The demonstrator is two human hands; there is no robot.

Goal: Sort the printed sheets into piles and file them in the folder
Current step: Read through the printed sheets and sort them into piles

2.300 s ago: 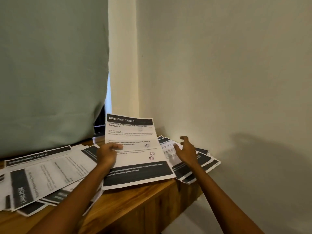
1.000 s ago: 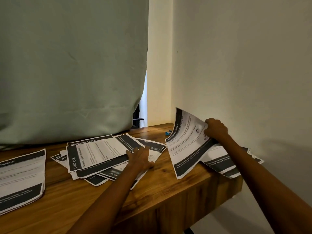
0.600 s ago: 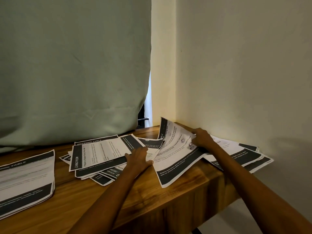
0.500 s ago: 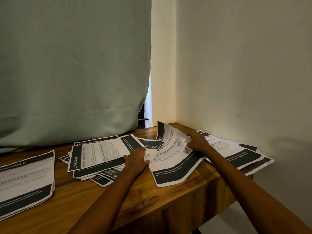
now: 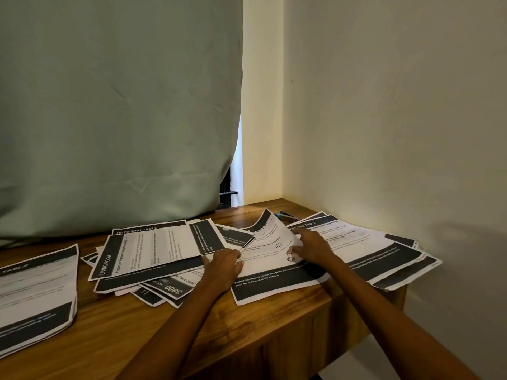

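On the wooden desk (image 5: 247, 325), sorting under way: right hand (image 5: 312, 246) lies with fingers spread flat on a dressing-table sheet (image 5: 277, 270) beside the right pile (image 5: 384, 253); left hand (image 5: 223, 267), fingers curled, rests on the mixed heap (image 5: 153, 253). Next, likely: square sheet onto pile. No folder visible.

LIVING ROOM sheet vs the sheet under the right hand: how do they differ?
The white, dark-banded LIVING ROOM sheet lies flat atop the middle pile; the white, dark-banded cosmetics sheet curls up at its far end. No hand covers the first; the right hand rests on the second. Both share one layout.
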